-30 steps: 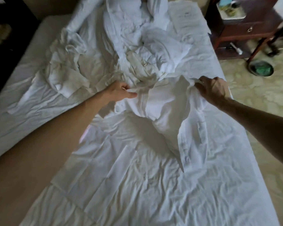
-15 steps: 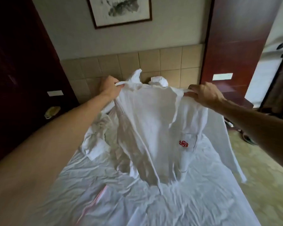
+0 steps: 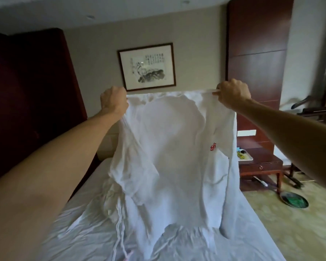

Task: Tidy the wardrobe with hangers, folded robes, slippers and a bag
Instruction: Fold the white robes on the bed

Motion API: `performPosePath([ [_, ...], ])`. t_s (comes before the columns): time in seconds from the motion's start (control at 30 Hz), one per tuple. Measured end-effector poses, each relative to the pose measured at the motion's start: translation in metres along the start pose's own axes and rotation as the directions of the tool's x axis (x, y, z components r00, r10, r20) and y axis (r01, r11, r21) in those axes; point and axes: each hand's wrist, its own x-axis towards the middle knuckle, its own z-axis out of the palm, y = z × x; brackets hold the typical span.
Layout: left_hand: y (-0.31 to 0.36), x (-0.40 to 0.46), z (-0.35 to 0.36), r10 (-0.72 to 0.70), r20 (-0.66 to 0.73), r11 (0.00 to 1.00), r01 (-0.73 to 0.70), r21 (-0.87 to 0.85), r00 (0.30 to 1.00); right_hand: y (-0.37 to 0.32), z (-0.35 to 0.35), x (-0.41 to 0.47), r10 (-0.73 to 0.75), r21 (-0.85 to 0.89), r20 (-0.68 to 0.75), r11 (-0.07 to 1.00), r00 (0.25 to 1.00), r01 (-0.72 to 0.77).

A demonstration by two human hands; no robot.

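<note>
White robe [image 3: 174, 159] held up at arm's length over the bed [image 3: 248, 230], stretched between both hands. Left hand [image 3: 113, 100] fists the top edge at approx 10 o'clock of the garment; right hand [image 3: 232, 93] pinches the top edge at approx 2 o'clock, fingers curled round the cloth. Both arms bare and raised, hands well apart, so the top edge runs taut btwn them.

Fabric thin, soft, creased, w/ loose folds; a sleeve bunches at 8 o'clock, a narrow tie cord [image 3: 120, 228] dangles at 7. Small red logo [image 3: 213, 146] on the chest at 3 o'clock.

Long axis vertical: collar end at 12, hem at 6, lower edge touching the wrinkled white sheet. Framed picture [image 3: 147, 66] on wall just above the top edge; dark wood nightstand [image 3: 261, 166] at 3 o'clock, apart from the robe.
</note>
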Motion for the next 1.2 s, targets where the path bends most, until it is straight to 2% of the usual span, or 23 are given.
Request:
performPosePath([
  [0.23, -0.024, -0.046, -0.042, -0.036, -0.041, 0.999, 0.036, 0.008, 0.999, -0.014, -0.047, -0.039, 0.183, 0.002, -0.042, 0.983, 0.982, -0.183],
  [0.37, -0.027, -0.082, -0.061, -0.056, -0.017, 0.997, 0.055, -0.050, 0.998, -0.013, -0.069, -0.070, 0.285, 0.079, -0.021, 0.956, 0.958, -0.282],
  [0.57, -0.023, -0.132, -0.090, -0.169, 0.015, 0.973, 0.169, -0.156, 0.985, -0.004, -0.096, -0.117, 0.425, 0.230, 0.039, 0.877, 0.905, -0.422],
  [0.77, -0.016, -0.154, -0.114, -0.207, 0.011, 0.948, 0.204, -0.243, 0.978, 0.010, -0.113, -0.142, 0.482, 0.370, 0.032, 0.808, 0.876, -0.458],
  [0.93, -0.010, -0.173, -0.121, -0.207, 0.020, 0.953, 0.206, -0.223, 0.978, 0.017, -0.121, -0.163, 0.513, 0.452, 0.000, 0.766, 0.858, -0.458],
  [1.2, -0.001, -0.205, -0.124, -0.219, 0.031, 0.948, 0.221, -0.230, 0.975, 0.020, -0.127, -0.192, 0.521, 0.454, -0.048, 0.771, 0.852, -0.446],
])
